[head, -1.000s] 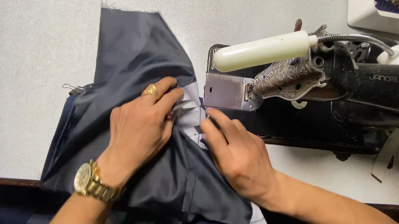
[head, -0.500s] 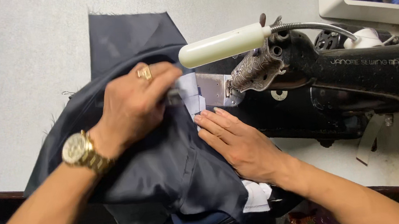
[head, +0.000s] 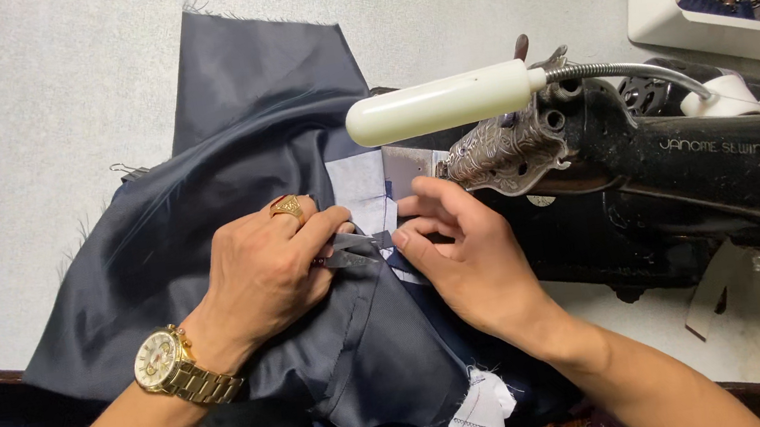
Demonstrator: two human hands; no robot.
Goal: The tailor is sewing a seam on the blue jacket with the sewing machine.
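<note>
Hands are working at the foot of a black sewing machine (head: 692,179), both bearing on a dark navy fabric (head: 229,195) spread over the grey table (head: 14,146).

Left hand (head: 269,269) is lying knuckles-up on the cloth, fingers curled, thumb and forefinger closing on a small folded edge of the navy fabric just left of the needle area. Gold ring (head: 287,207) is showing on one finger, gold wristwatch (head: 169,367) on the wrist.

Right hand (head: 466,261) is sitting just beside it, fingers loosely bent, fingertips pressing the same fold where a strip of white interfacing (head: 361,186) is peeking out. The two hands are almost touching at the fold. Neither is gripping anything else.

Fabric is draping off the near table edge toward the lap; a white stitched scrap (head: 482,407) is hanging at its lower end. Cream tube lamp (head: 439,104) on a flexible neck is hanging over the needle area, hiding the needle itself, so whether the foot is down cannot be told.

White tray (head: 670,19) with thread spools is standing at far right, well apart.

Judgement: the step in hand looks like aligning and folding a seam edge ahead of stitching. The next move seems to call for keeping the fold flat and square while sliding it under the foot, fingers staying clear of the needle.
</note>
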